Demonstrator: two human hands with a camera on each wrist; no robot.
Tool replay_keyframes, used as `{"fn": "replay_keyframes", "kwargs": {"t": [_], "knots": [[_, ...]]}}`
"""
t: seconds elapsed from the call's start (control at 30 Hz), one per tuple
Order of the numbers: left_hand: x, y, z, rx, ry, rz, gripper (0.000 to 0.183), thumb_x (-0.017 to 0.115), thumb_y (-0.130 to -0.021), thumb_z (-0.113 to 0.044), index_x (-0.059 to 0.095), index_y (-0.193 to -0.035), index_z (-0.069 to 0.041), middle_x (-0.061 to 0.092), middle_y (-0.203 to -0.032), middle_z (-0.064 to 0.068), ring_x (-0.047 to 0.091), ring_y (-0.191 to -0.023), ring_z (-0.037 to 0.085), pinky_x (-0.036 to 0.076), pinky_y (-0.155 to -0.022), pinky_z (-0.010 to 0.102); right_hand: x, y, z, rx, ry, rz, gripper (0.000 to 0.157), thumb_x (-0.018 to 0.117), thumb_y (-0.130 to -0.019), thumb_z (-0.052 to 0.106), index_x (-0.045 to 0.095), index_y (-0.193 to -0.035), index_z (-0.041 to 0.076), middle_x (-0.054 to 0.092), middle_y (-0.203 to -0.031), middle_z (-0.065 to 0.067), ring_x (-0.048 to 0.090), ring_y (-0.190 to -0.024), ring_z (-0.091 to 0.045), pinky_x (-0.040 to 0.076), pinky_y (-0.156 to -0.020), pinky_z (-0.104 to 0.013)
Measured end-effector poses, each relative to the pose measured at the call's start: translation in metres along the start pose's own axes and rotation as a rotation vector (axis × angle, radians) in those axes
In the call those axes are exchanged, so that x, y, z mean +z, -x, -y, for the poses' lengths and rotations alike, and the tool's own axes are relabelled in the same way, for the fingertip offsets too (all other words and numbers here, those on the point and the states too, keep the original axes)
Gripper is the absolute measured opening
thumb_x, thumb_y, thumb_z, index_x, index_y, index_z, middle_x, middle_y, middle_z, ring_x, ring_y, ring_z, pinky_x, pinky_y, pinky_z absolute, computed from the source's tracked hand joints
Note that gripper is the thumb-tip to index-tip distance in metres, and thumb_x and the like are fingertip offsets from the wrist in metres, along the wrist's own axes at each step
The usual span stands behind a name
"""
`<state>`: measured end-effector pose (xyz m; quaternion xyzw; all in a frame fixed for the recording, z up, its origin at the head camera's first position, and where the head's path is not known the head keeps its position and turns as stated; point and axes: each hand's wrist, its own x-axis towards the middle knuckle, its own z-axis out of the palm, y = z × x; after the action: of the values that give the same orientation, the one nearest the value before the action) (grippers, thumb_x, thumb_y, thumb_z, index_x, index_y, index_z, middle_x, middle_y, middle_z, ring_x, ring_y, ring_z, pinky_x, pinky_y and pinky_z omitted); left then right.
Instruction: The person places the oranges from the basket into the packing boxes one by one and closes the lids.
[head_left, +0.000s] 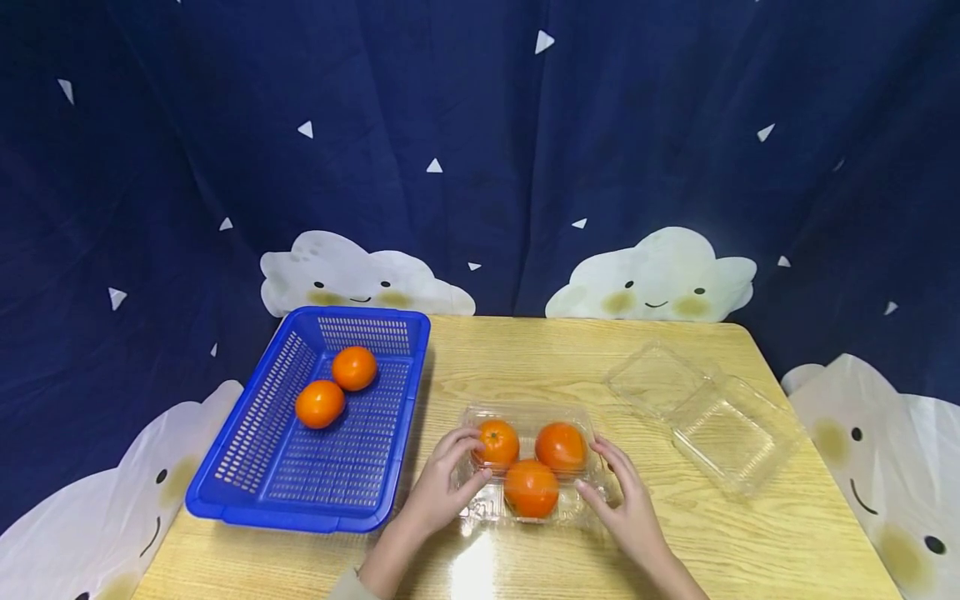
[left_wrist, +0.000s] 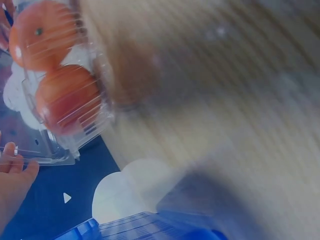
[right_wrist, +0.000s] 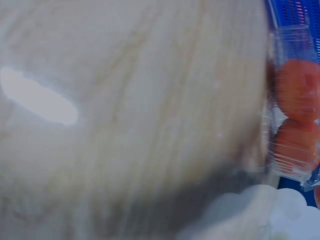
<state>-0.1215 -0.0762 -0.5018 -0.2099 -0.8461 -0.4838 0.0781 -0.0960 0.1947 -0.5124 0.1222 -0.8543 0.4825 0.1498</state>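
In the head view, a clear plastic clamshell container (head_left: 528,412) with three oranges (head_left: 531,489) stands at the front middle of the table. Clear plastic lies over the fruit; whether the lid is latched cannot be told. My left hand (head_left: 442,487) holds the container's left end, fingers at the side and thumb towards the front. At its right end my right hand (head_left: 630,504) holds it likewise, with bent fingers and the thumb near the front edge. The left wrist view shows fingertips (left_wrist: 17,162) at the plastic rim. In the right wrist view, the oranges (right_wrist: 297,90) appear through the plastic.
A blue plastic basket (head_left: 401,417) with two oranges (head_left: 320,404) stands on the left of the wooden table (head_left: 517,358). Another clear clamshell container (head_left: 723,433) lies unfolded on the right. A dark blue curtain (head_left: 480,125) with clouds hangs behind.
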Motion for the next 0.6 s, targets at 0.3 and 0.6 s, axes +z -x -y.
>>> {"fn": "replay_keyframes", "kwargs": {"t": [0.3,0.6], "knots": [[0.002,0.012,0.007,0.057,-0.072,0.029,0.032,0.066,-0.08,-0.024,0.061,-0.106,-0.007,0.049,-0.129,0.01,0.041,-0.124,0.027,0.037,-0.098,0.049,0.004,0.012,0.0,-0.043,0.09,-0.02,0.063,0.077,-0.066,0.001,0.051,-0.123,-0.003,0.043,-0.135,-0.018,0.039,-0.123,-0.022,0.034,-0.101,-0.035],[0.01,0.021,0.02,0.172,-0.164,0.015,0.031,0.068,-0.079,-0.024,0.061,-0.105,-0.009,0.05,-0.127,0.009,0.042,-0.123,0.028,0.04,-0.095,0.046,0.01,0.024,-0.031,-0.078,0.095,0.017,0.067,0.078,-0.068,0.011,0.049,-0.128,0.006,0.039,-0.139,-0.012,0.029,-0.128,-0.002,0.019,-0.1,-0.009]]}}
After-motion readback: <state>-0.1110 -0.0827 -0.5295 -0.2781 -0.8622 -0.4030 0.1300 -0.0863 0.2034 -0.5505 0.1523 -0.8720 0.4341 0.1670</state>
